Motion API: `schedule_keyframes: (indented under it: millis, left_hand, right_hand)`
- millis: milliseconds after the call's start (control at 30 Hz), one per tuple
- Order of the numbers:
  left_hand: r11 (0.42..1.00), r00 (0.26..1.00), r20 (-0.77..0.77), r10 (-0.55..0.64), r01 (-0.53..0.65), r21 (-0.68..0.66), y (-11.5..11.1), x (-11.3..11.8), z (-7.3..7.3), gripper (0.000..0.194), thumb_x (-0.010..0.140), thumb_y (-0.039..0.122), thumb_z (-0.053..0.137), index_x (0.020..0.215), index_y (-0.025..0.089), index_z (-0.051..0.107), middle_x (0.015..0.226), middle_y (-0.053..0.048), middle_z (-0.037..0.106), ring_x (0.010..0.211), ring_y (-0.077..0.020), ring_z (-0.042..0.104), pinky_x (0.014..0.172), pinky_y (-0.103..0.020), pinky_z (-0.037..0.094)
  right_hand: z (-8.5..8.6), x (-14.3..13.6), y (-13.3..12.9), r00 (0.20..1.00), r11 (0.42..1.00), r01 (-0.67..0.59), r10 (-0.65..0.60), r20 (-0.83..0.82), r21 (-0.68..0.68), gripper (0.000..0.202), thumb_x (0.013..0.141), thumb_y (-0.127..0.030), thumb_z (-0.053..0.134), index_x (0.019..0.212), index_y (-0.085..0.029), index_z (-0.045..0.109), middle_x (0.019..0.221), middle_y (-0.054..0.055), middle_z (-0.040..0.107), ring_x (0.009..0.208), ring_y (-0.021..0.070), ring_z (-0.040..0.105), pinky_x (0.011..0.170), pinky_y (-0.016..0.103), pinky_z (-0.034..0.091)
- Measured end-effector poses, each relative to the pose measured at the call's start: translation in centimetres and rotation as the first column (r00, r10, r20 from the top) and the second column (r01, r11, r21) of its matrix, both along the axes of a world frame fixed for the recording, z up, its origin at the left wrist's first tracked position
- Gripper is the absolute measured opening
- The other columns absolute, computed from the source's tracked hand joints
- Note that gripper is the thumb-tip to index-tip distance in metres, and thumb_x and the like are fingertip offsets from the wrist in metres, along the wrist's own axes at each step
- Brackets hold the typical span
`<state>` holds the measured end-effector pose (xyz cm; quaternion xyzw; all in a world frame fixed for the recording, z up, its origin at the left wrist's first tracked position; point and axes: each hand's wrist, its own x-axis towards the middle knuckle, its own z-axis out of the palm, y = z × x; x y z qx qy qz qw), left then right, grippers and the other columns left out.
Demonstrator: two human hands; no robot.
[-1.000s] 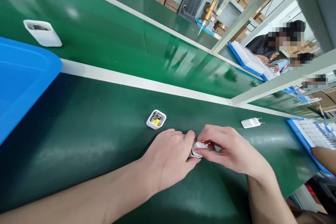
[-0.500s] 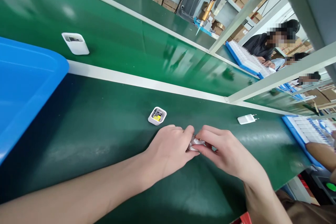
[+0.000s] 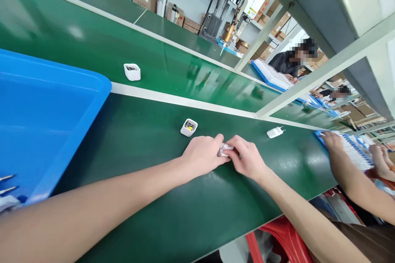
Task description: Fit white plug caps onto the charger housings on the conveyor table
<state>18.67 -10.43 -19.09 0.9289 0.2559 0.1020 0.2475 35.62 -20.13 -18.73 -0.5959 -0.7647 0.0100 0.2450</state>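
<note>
Close together above the work table, my left hand (image 3: 203, 154) and my right hand (image 3: 245, 156) both grip a small white charger (image 3: 225, 150). The left fingers wrap round its left side, while the right thumb and fingertips pinch its right end; much of it is hidden. Just beyond my left hand stands an open white charger housing (image 3: 189, 128), with yellow and dark electronic parts showing inside. A closed white plug charger (image 3: 275, 132) with two pins lies to the right, apart from my hands.
A blue tray (image 3: 61, 90) occupies the left, with metal tools inside. Another open charger housing (image 3: 132, 72) stands on the green belt (image 3: 166, 70) behind a pale rail. At right, a co-worker's hand (image 3: 333, 141) reaches over a blue tray of white chargers (image 3: 348, 150). A red stool (image 3: 286, 238) is below the table.
The view has shifted, showing more of the blue tray and the stool. Both hands keep hold of the charger, with the right fingers closer in. The co-worker's arm now reaches over the right tray.
</note>
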Motion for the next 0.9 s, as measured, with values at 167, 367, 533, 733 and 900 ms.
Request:
schedule_keyframes:
  millis: [167,367,533,733,900]
  left_hand:
    - [1.0,1.0,0.01,-0.004,0.004,0.014,-0.1,-0.4,0.2,0.032,0.088,0.05,0.06,0.099,0.02,0.057,0.083,-0.006,0.073,0.079,-0.0299,0.073,0.057,-0.032,0.044]
    - [1.0,1.0,0.002,-0.008,0.008,0.018,0.0,-0.5,0.2,0.036,0.086,0.052,0.064,0.1,0.019,0.057,0.083,-0.006,0.073,0.079,-0.0288,0.073,0.058,-0.031,0.046]
    - [1.0,1.0,0.006,-0.018,0.018,-0.001,0.1,-0.4,0.2,0.033,0.087,0.048,0.065,0.1,0.019,0.058,0.084,-0.006,0.074,0.079,-0.0292,0.073,0.058,-0.031,0.046]
    - [0.999,1.0,0.002,-0.002,0.002,-0.035,0.1,-0.2,0.2,0.033,0.086,0.049,0.067,0.096,0.02,0.058,0.079,-0.003,0.073,0.075,-0.0267,0.072,0.056,-0.03,0.044]
    - [0.999,1.0,0.008,-0.009,0.009,-0.037,0.1,-0.1,-0.1,0.032,0.086,0.048,0.068,0.095,0.02,0.058,0.078,-0.002,0.072,0.073,-0.0263,0.072,0.056,-0.031,0.044]
  right_hand:
    - [0.8,-0.2,0.0,0.999,1.0,0.007,-0.007,-0.032,-0.014,0.01,0.099,-0.027,0.053,0.091,-0.02,0.055,0.08,0.002,0.063,0.064,0.0137,0.054,0.06,0.026,0.044]
    - [0.9,-0.3,0.0,0.985,0.997,0.052,-0.061,-0.159,-0.059,0.015,0.101,-0.031,0.051,0.094,-0.019,0.057,0.083,0.003,0.064,0.066,0.0132,0.056,0.061,0.026,0.046]
    - [1.0,-0.4,0.2,0.96,0.98,0.064,-0.113,-0.257,-0.19,0.021,0.105,-0.034,0.044,0.093,-0.02,0.052,0.074,-0.002,0.06,0.06,0.0112,0.053,0.052,0.022,0.043]
    - [1.8,-0.3,-0.1,0.986,0.998,0.054,-0.048,-0.16,0.03,0.006,0.1,-0.025,0.054,0.096,-0.02,0.057,0.083,0.002,0.064,0.065,0.0127,0.054,0.058,0.025,0.044]
    - [0.9,0.2,0.2,0.993,0.999,0.0,0.005,-0.118,0.047,0.004,0.099,-0.02,0.055,0.099,-0.021,0.058,0.08,0.001,0.064,0.062,0.0121,0.055,0.055,0.024,0.045]
